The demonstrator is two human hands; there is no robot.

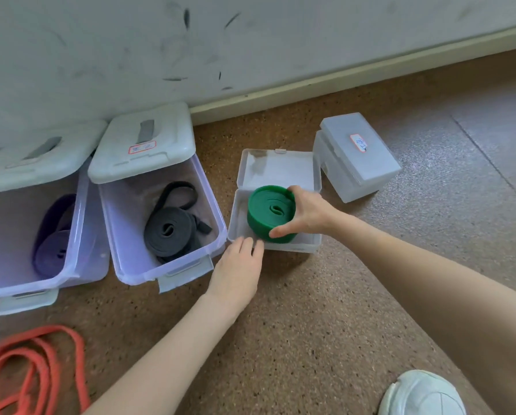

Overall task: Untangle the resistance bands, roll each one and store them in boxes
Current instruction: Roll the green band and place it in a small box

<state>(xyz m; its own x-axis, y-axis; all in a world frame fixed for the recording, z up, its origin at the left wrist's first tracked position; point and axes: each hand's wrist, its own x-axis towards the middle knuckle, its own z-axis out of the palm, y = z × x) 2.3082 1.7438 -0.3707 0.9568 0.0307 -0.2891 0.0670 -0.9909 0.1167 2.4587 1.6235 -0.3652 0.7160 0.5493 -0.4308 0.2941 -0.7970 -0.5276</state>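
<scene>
Centre frame: right hand [306, 214] clamped, thumb and fingers, around a rolled green band [270, 212], lowering it into a small clear box [241, 226] with its hinged lid [280, 167] thrown back. Left hand [239, 265] below, fingers straight, steadying the box's near rim.

Likely trouble: roll springing open on release, being stretchy rubber wound tight with nothing binding it; coil standing taller than the shallow wall, so lid perhaps fouling on closing; light box skidding on the floor [310, 324] should the bracing hand lift early.

Green band: matte, smooth, flat strip in a neat spiral puck. Box: thin, frosted, rigid plastic, square-cornered.

At left, two larger lilac-tinted bins, one with a black band [168, 230], loosely rolled with a tail loop, the other with a purple band [52, 238]. Lower left corner: orange band [32, 369], unrolled, looped in a heap. Right of centre: closed box [358, 163] bearing a small label. Floor: speckled brown, grainy.
</scene>
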